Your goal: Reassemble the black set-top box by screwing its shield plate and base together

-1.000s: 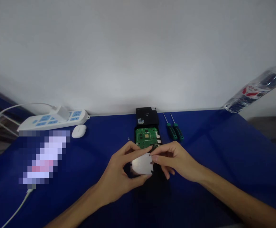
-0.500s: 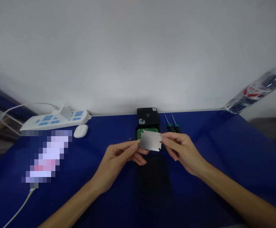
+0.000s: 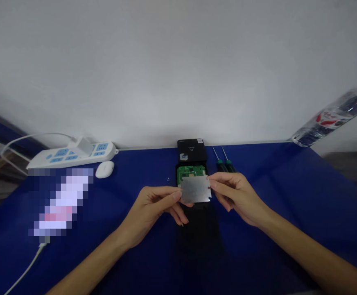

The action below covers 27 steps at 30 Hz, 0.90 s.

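Fingers of L hand [image 3: 149, 208] & R hand [image 3: 242, 194]: metal plate [image 3: 196, 189] pinched at opp. edges; PCB [image 3: 184, 169] part-hidden nr bench's [image 3: 289, 184] far edge.

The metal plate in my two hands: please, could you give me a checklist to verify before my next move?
1. Metal plate held at both sides: ok, left hand at its left edge, right hand at its right.
2. Whole circuit board in sight: not ok, the plate hides its near part.
3. Plate apart from the board: cannot tell from this view.
4. Screwdrivers away from the plate: ok, they lie right of the board.
5. Small metal pieces in sight: ok, left of the board.
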### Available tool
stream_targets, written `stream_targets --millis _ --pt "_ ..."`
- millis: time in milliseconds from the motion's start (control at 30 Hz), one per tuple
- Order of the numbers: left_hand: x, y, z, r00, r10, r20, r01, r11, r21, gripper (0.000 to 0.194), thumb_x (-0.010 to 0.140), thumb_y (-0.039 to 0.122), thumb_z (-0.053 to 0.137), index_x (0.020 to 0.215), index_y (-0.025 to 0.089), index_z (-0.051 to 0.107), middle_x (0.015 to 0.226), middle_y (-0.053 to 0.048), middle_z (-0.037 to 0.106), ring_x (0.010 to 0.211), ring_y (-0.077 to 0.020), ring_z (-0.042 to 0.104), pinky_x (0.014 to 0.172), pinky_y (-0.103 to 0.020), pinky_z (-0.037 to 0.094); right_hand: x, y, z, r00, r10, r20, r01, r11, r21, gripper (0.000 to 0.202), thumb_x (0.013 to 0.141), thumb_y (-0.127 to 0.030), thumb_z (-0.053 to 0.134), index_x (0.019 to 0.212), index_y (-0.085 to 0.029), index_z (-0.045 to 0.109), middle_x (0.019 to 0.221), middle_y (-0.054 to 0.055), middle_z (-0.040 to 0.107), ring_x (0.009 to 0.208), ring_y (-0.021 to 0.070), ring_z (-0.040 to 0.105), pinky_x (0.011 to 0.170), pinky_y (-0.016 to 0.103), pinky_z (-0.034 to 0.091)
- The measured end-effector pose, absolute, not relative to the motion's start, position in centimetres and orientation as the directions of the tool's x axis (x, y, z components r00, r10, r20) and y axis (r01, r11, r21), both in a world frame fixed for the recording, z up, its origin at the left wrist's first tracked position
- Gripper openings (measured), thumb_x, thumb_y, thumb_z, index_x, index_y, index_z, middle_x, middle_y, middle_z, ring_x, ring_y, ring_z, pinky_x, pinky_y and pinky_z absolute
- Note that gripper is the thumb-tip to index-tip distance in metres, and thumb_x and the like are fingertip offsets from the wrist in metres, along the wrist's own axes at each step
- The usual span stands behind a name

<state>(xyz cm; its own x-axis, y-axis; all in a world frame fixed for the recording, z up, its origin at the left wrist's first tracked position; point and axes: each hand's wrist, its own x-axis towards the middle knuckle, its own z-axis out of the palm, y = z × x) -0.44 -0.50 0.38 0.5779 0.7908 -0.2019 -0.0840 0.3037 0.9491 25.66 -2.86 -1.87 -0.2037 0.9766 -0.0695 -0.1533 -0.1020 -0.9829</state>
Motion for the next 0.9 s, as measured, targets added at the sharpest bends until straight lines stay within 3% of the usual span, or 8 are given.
stream_targets --millis 300,900 --pt "-0.76 -0.47 0.28 0.614 0.772 -0.167 -0.098 0.284 0.954 0.027 0.106 0.036 0.075 0.109 0.014 0.089 0.075 -0.011 0.084 0.068 -0.0178 0.079 0.066 -0.024 0.063 25.98 -2.67 -1.81 -0.255 0.966 -0.052 -0.189 -0.102 -0.977 0.025 0.1 -0.046 0.083 0.1 -0.021 0.087 0.047 -0.006 0.053 0.04 0.008 0.039 0.044 0.024 0.029" --pt "-0.68 -0.35 0.23 0.599 0.787 -0.144 -0.079 0.237 0.968 0.026 0.106 0.036 0.076 0.109 0.014 0.09 0.071 -0.008 0.082 0.065 -0.0155 0.076 0.065 -0.022 0.062 26.25 -2.55 -2.61 -0.268 0.963 -0.035 -0.214 -0.095 -0.972 0.022 0.102 -0.042 0.083 0.107 -0.021 0.088 0.047 -0.007 0.055 0.038 0.0065 0.04 0.042 0.022 0.027"
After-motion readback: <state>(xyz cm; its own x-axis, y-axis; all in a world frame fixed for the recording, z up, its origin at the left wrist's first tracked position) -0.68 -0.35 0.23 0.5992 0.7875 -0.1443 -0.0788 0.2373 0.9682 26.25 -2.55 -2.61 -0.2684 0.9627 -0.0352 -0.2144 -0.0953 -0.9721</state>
